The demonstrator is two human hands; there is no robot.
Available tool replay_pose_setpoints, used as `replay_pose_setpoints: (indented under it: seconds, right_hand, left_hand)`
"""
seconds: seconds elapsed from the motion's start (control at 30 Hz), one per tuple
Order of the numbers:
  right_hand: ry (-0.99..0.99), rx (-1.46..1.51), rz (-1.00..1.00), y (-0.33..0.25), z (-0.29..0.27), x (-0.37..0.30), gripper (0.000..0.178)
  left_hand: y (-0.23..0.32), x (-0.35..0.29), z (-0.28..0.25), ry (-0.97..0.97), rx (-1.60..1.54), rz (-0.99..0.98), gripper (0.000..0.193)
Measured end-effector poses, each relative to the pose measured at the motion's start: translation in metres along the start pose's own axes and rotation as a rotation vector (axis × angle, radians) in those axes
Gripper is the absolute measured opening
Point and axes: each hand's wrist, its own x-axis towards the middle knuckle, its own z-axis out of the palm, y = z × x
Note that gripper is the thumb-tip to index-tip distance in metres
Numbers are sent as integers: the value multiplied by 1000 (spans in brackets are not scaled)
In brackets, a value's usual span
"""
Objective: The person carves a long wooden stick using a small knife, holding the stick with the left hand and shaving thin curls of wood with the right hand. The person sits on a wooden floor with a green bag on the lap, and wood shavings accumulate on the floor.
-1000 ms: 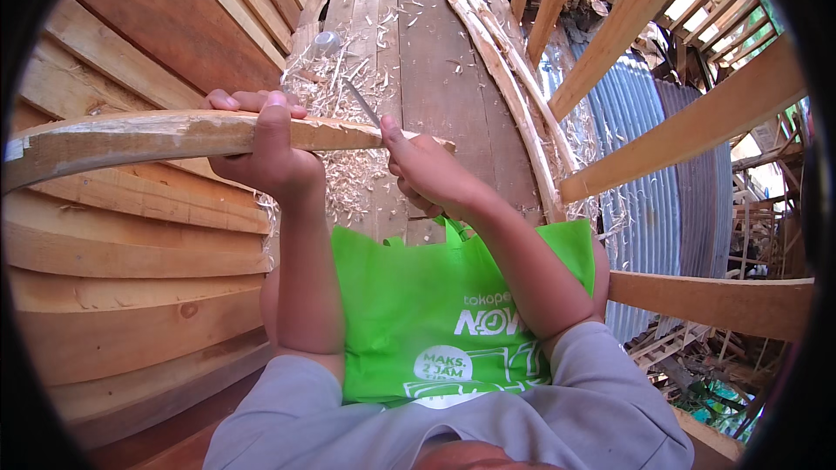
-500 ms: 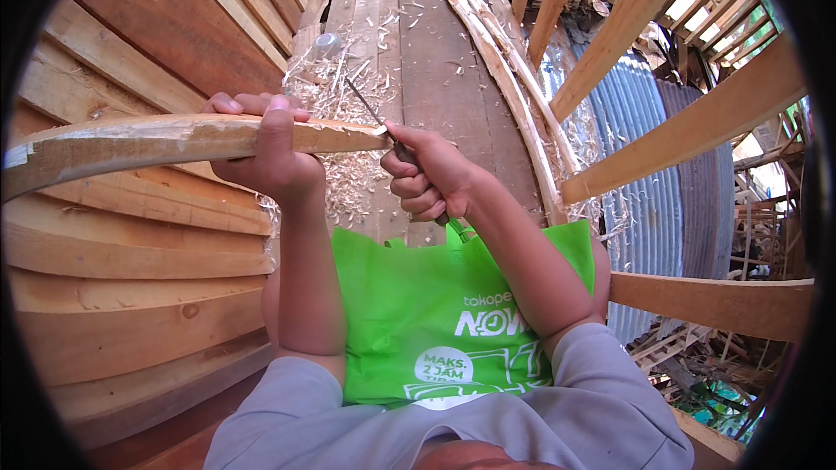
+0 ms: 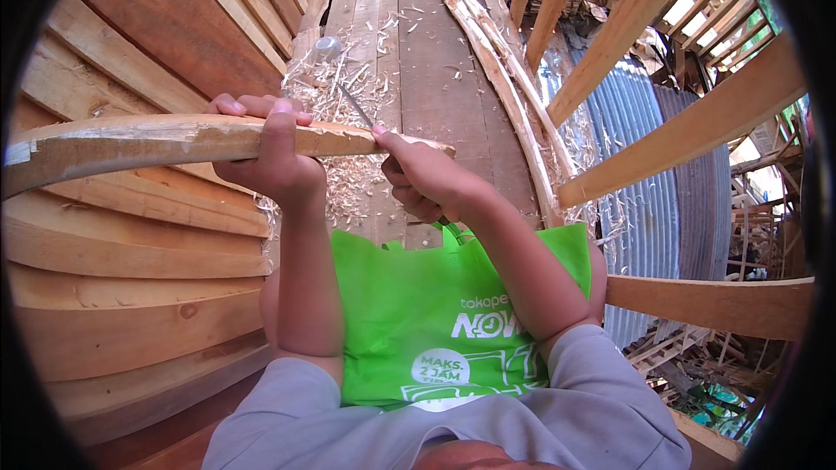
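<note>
A long pale wooden stick (image 3: 131,141), partly shaved, runs from the left rim to past the middle, its tip just beyond my right hand. My left hand (image 3: 270,144) is wrapped round it, thumb on the near side and fingers over the far side. A knife (image 3: 355,104) is in my closed right hand (image 3: 427,176); its thin blade points up and left across the stick, and its handle is mostly hidden by my fingers. My right thumb rests at the stick near the blade.
Wood shavings (image 3: 348,183) litter the plank floor (image 3: 440,78), with a clear plastic cup (image 3: 327,49) among them. Two long peeled sticks (image 3: 501,61) lie to the right, beside wooden rails (image 3: 688,130) and corrugated metal sheets (image 3: 631,183). Boards wall the left (image 3: 139,296). A green bag (image 3: 392,305) covers my lap.
My right hand has shifted slightly left along the stick with the knife, and its back has turned more upward. More of the stick's tip now shows. My left hand stays nearly still.
</note>
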Motion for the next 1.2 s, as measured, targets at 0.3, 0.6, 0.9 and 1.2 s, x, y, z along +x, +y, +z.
replay_pose_setpoints:
  seconds: [0.3, 0.6, 0.9, 1.2]
  right_hand:
    - [-216, 211, 87, 0, -13, 0, 69]
    - [-347, 240, 105, -4, -15, -5, 69]
    - [-56, 682, -141, 1, -29, 9, 64]
    - [534, 204, -384, 6, -89, 26, 59]
  left_hand:
    - [-5, -1, 1, 2, 22, 15, 34]
    - [-3, -4, 1, -21, -15, 12, 36]
    - [-9, -4, 1, -31, 7, 58, 37]
    - [-10, -3, 3, -34, 18, 84, 36]
